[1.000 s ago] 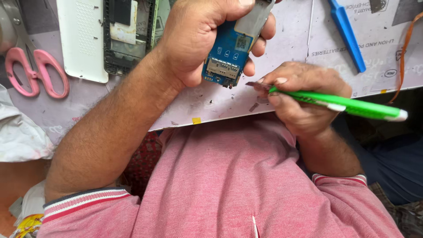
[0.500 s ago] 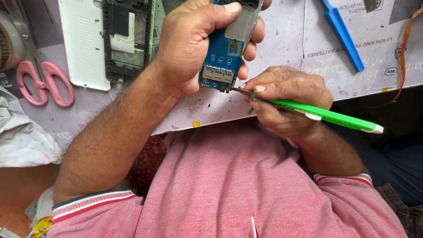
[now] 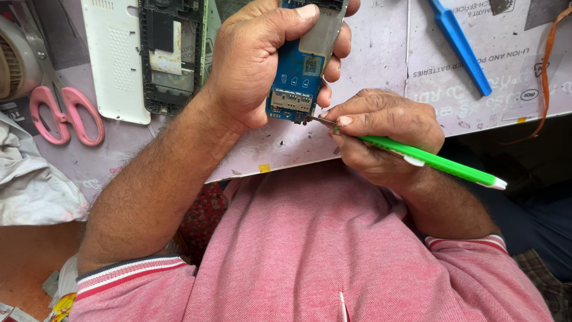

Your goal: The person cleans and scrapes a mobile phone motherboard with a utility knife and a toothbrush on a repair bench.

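Observation:
My left hand [image 3: 262, 65] grips a blue phone circuit board [image 3: 296, 80] with a metal shield at its top, holding it upright above the work surface. My right hand [image 3: 384, 134] pinches a green-handled tool [image 3: 438, 163] like a pen. Its thin metal tip [image 3: 311, 119] touches the lower right corner of the board, beside a silver connector. Both hands hover over a pale cardboard sheet [image 3: 381, 53], close to my chest in a pink shirt.
A dark phone frame [image 3: 173, 56] and a white back cover [image 3: 116, 59] lie at the upper left. Pink-handled scissors [image 3: 65, 113] rest further left, above crumpled white cloth [image 3: 30, 191]. A blue plastic pry tool [image 3: 462, 45] and an orange cord [image 3: 545, 71] lie at the upper right.
The tool tip has shifted left and now meets the board's lower edge. My right hand closed in on the left hand; the board stays gripped.

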